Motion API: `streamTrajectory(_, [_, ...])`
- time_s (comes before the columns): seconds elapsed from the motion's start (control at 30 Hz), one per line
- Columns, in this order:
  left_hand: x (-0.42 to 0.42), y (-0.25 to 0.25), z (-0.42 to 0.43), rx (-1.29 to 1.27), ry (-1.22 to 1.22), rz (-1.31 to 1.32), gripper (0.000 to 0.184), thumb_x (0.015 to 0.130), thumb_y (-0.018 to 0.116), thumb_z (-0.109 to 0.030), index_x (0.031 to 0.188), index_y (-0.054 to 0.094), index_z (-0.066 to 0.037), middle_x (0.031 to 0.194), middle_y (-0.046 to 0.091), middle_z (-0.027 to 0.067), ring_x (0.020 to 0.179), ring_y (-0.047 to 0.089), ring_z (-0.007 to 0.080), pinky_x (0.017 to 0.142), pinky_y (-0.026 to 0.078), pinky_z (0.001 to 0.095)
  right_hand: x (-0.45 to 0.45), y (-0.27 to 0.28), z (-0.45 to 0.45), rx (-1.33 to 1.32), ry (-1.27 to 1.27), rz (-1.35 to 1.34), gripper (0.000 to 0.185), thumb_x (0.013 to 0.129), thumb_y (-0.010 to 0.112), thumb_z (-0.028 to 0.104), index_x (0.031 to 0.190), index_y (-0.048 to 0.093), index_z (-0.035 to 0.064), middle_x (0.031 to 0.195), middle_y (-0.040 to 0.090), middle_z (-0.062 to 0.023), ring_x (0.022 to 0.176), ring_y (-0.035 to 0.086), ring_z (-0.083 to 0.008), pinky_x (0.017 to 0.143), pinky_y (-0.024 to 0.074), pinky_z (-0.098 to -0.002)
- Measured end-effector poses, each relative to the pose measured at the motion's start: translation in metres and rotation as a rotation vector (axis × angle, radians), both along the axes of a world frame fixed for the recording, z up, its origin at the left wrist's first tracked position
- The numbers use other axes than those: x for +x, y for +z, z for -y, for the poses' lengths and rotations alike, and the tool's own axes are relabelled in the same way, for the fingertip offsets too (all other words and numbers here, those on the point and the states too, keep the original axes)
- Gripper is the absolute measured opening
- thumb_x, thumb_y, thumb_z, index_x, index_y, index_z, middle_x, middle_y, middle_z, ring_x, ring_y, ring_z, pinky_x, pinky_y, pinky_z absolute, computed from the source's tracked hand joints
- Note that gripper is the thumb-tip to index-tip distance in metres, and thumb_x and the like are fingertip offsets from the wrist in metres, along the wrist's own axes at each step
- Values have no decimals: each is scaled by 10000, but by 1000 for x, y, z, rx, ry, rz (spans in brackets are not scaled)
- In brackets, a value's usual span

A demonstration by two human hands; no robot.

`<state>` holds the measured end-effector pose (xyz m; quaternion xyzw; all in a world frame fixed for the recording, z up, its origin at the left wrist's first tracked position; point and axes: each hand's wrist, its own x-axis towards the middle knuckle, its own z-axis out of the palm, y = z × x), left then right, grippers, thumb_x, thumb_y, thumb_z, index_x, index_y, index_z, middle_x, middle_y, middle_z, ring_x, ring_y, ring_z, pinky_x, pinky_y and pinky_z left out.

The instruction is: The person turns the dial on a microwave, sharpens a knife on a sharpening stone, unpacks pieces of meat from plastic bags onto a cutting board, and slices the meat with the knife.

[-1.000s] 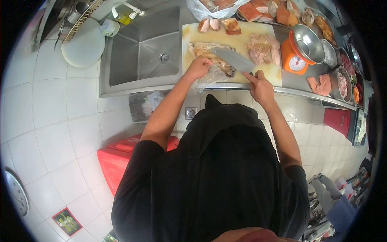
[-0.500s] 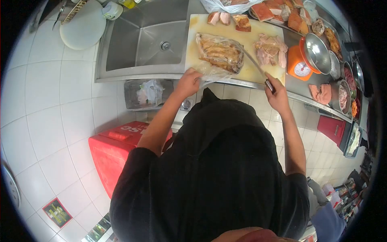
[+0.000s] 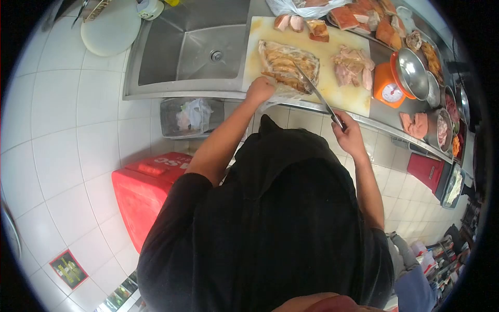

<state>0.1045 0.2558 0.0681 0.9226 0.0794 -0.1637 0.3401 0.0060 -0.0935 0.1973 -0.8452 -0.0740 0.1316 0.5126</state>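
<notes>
A large browned slab of meat (image 3: 289, 60) lies on the cutting board (image 3: 338, 39), with clear plastic wrap (image 3: 288, 94) at its near side. My left hand (image 3: 260, 89) is closed on the plastic wrap at the slab's near left corner; the fingertips are partly hidden. In my right hand (image 3: 347, 132) is a knife (image 3: 321, 97), gripped by its dark handle. Its blade slants up and left, with the tip over the slab. A pile of pale meat pieces (image 3: 353, 67) sits to the right, and browned chunks (image 3: 317, 30) lie along the board's far side.
A steel sink (image 3: 208, 36) adjoins the board on the left. To the right stand an orange scale (image 3: 386, 86) with a steel bowl and several containers of meat. Below are a plastic bin (image 3: 171, 117) and a red box (image 3: 138, 190).
My left hand has moved up and right, closer to the slab. My right hand has come down slightly, and the knife tip has shifted left and down over the meat.
</notes>
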Motion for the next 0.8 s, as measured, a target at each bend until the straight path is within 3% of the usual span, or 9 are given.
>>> streamTrajectory(0.03, [5,2,3,7,-56,-53,312,883,568,-167,1065,710,43,984,729,203,918,701,349,819,546,444,1,1,-1,-26,0,62,356,912,647,24,1268,634,19,936,658,-88,809,599,-143,734,500,-281])
streamTrajectory(0.13, [-5,27,27,-403,315,-156,246,915,548,-192,973,708,-15,850,692,137,742,648,269,659,519,413,4,-1,-2,-18,-18,164,361,905,654,24,1266,637,16,958,661,-111,815,615,-160,737,507,-290])
streamTrajectory(0.23, [-7,34,24,-699,312,-210,164,936,538,-185,870,652,-86,714,571,47,587,508,162,500,413,334,-1,15,-2,-1,-21,76,361,905,650,19,1266,639,14,954,661,-104,815,612,-157,732,506,-288])
streamTrajectory(0.3, [7,-17,-3,-652,142,-113,142,945,528,-177,843,605,-117,679,498,8,535,434,126,455,344,299,-4,13,4,34,-3,52,367,903,648,14,1271,640,15,951,661,-101,814,610,-157,731,505,-285])
streamTrajectory(0.37, [8,-16,-4,-739,211,-143,127,948,520,-163,843,582,-130,663,460,-15,499,388,106,426,300,277,-7,11,11,35,5,11,370,903,646,10,1273,642,16,948,663,-99,817,612,-158,732,506,-287])
streamTrajectory(0.43, [-2,45,19,-952,524,-301,103,944,513,-142,870,584,-127,667,458,-22,478,369,101,413,280,266,-9,13,15,2,2,-43,370,904,643,6,1274,643,14,947,668,-95,824,619,-160,733,508,-293])
streamTrajectory(0.53, [-4,16,10,-958,620,-284,78,942,560,-184,914,595,-121,652,440,-33,476,350,92,418,271,256,-9,12,24,-40,86,-10,388,893,641,-1,1280,643,25,938,671,-110,818,641,-186,742,519,-315])
streamTrajectory(0.63, [-16,29,-1,-1022,632,-354,156,931,629,-255,952,611,-102,640,447,-33,489,339,90,422,252,251,-10,13,19,-109,147,84,402,876,636,-11,1274,649,37,943,671,-135,826,665,-222,757,529,-337])
streamTrajectory(0.8, [-19,40,19,-763,544,-330,211,893,679,-276,889,650,-67,653,508,-9,519,372,88,458,264,275,-7,14,16,-61,104,-28,402,866,627,-22,1264,655,31,961,670,-153,847,674,-241,776,533,-337])
